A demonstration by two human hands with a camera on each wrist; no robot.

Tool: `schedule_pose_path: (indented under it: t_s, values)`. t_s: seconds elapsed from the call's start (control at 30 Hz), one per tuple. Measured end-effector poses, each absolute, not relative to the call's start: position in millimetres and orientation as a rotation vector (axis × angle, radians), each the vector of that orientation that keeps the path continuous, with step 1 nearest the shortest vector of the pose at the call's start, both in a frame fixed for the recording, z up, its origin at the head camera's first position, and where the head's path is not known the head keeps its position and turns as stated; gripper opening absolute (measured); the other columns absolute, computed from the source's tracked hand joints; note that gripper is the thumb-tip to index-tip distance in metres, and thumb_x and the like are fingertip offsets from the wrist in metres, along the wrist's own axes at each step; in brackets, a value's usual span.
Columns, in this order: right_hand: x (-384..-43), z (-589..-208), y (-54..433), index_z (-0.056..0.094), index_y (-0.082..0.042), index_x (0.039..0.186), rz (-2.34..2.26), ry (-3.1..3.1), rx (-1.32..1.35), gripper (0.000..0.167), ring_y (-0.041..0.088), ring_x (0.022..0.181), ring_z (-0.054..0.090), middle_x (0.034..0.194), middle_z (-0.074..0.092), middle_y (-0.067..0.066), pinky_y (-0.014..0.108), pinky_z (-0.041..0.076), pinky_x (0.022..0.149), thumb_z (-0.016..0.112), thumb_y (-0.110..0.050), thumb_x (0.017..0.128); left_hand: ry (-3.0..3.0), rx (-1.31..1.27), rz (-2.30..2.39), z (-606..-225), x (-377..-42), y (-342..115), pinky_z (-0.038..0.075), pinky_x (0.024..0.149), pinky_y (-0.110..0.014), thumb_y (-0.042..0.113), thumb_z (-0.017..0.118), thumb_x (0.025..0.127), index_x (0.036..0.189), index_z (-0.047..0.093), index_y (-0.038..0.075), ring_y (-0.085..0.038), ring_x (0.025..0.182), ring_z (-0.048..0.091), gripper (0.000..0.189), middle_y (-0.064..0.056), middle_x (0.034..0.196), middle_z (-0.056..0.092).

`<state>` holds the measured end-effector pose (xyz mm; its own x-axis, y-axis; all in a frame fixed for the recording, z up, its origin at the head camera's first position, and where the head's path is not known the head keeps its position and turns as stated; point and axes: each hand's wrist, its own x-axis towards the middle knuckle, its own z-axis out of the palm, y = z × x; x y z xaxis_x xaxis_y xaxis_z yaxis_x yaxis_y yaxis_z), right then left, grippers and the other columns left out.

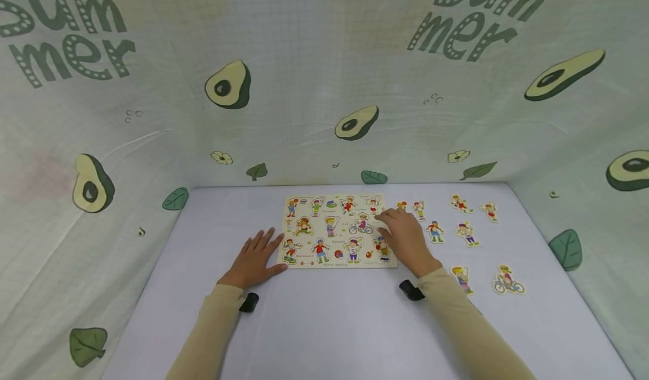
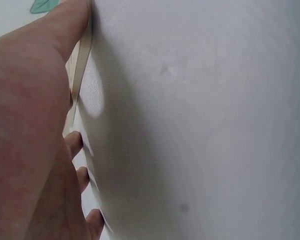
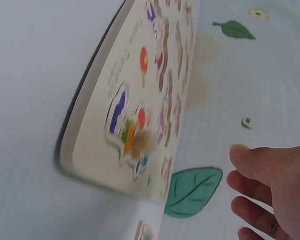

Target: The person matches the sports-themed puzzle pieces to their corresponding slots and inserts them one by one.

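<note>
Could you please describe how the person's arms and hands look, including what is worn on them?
The left hand and right hand are without gloves. The left sleeve and right sleeve are long, plain beige, reaching the wrists. A small black block shows beside each wrist; no cable is visible.

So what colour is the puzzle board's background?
The puzzle board has a pale cream background; the head view shows it best.
</note>
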<state>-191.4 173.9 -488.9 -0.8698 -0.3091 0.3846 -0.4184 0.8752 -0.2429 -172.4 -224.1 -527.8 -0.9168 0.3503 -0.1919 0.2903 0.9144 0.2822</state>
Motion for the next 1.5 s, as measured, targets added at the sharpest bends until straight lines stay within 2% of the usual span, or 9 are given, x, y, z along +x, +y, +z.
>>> schedule_pose_path:
  t_s: [0.47,0.73,1.07,1.27,1.5]
  values:
    - [-195,-505,254,0.077,0.002,0.116,0.418,-2.756,0.308,0.029,0.043,0.105,0.067,0.115,0.074,0.022,0.059,0.054,0.086,0.083,0.0,0.088,2.826,0.473,0.383,-522,-170,-221,0.015,0.129,-0.066,0.05,0.068,0.101,0.167,0.034,0.012,-0.047,0.16,0.016,0.084,-0.019,0.175,0.021]
    - [-200,-513,276,0.076,0.007,0.116,0.435,-2.771,0.265,0.03,0.047,0.097,0.067,0.112,0.074,0.026,0.061,0.054,0.078,0.081,0.004,0.086,2.832,0.47,0.371,-525,-172,-222,0.014,0.129,-0.065,0.051,0.068,0.101,0.167,0.033,0.013,-0.047,0.161,0.015,0.084,-0.018,0.175,0.021]
    - [-205,-518,284,0.072,0.008,0.122,0.46,-2.863,0.209,0.034,0.049,0.101,0.065,0.117,0.072,0.029,0.063,0.053,0.082,0.08,0.001,0.09,2.846,0.489,0.39,-523,-170,-222,0.017,0.128,-0.066,0.05,0.069,0.099,0.166,0.036,0.011,-0.048,0.159,0.018,0.084,-0.02,0.174,0.023]
    - [-205,-518,286,0.074,0.008,0.117,0.414,-2.907,0.156,0.029,0.049,0.1,0.066,0.113,0.072,0.028,0.064,0.053,0.081,0.08,-0.002,0.09,2.843,0.48,0.401,-522,-169,-221,0.016,0.128,-0.067,0.049,0.07,0.1,0.166,0.036,0.01,-0.048,0.159,0.018,0.084,-0.02,0.174,0.024]
    - [-204,-513,289,0.079,0.005,0.102,0.409,-2.914,0.117,0.016,0.046,0.089,0.066,0.098,0.074,0.023,0.06,0.053,0.071,0.081,-0.003,0.088,2.837,0.467,0.378,-521,-169,-222,0.016,0.129,-0.066,0.049,0.069,0.101,0.166,0.035,0.011,-0.048,0.16,0.018,0.083,-0.02,0.174,0.023]
